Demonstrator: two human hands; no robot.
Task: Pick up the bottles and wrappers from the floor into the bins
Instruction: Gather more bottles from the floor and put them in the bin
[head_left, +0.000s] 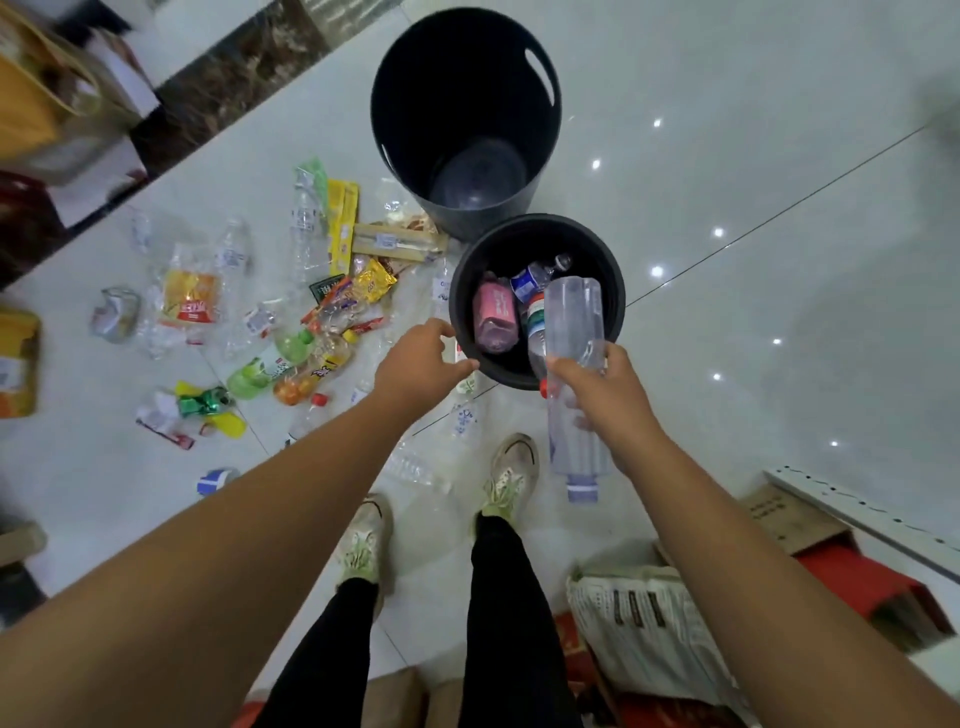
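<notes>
Over small bin (535, 223), bottle (571, 312) between right fingers (566, 371)

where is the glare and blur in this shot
Head view: lights glare as small white spots on the glossy floor; the boxes at upper left are smeared; the wide lens bows the arms and tall bin; the bottle in the right hand is fairly sharp.

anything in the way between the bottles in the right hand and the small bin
Nothing visible does. The right hand grips the clear bottles over the small bin's open mouth. The left hand sits at the near rim, outside the opening, and the pink bottle lies low inside.
</notes>
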